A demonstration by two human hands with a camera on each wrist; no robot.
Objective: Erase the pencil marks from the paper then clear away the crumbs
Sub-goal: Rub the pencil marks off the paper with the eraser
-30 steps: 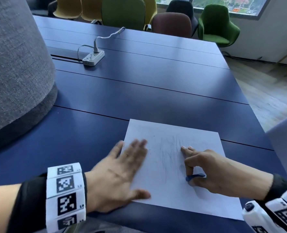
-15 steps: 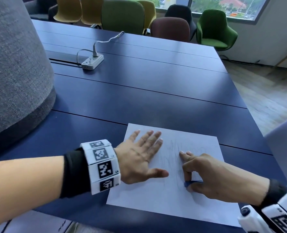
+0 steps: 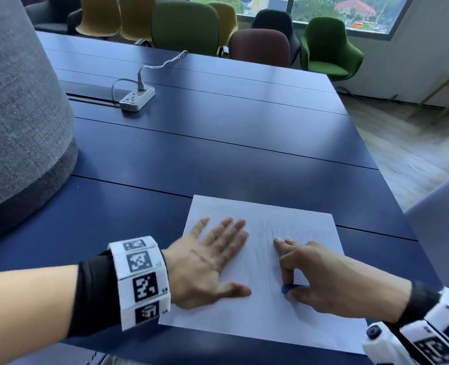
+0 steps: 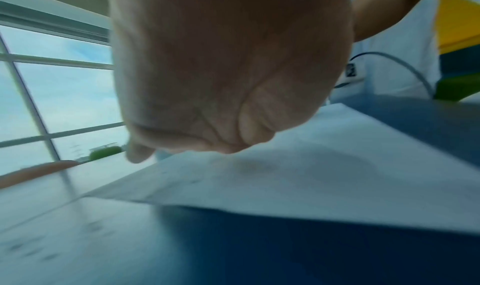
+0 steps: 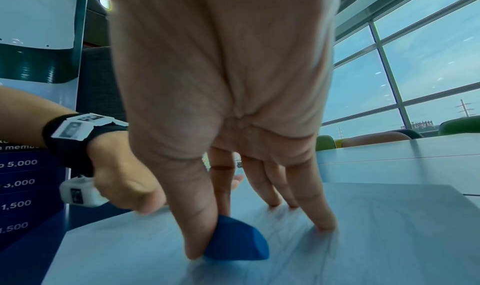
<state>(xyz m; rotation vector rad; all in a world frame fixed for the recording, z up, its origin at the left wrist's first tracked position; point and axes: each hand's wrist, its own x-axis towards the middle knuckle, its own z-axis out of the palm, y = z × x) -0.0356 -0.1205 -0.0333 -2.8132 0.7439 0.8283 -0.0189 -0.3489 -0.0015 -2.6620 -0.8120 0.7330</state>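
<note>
A white sheet of paper [image 3: 270, 317] lies on the dark blue table [image 3: 218, 159] near its front edge, with faint grey pencil marks [image 3: 264, 241] down its middle. My left hand [image 3: 213, 262] lies flat on the sheet's left part, fingers spread and straight. My right hand [image 3: 320, 280] pinches a small blue eraser [image 3: 288, 287] between thumb and forefinger and presses it on the paper by the marks. In the right wrist view the eraser [image 5: 236, 241] touches the paper [image 5: 363, 248], and the other fingers [image 5: 311, 203] rest their tips on the sheet. No crumbs show clearly.
A big grey fabric lampshade-like shape [image 3: 15, 114] stands at the left. A white power strip [image 3: 137, 98] with its cable sits at the table's back left. Coloured chairs [image 3: 326, 48] line the far side. The table's right edge [image 3: 392, 180] drops to a wooden floor.
My left hand slid forward and right, further onto the paper, and its fingers spread wider. The right hand with the eraser has stayed near the marks, shifting only slightly.
</note>
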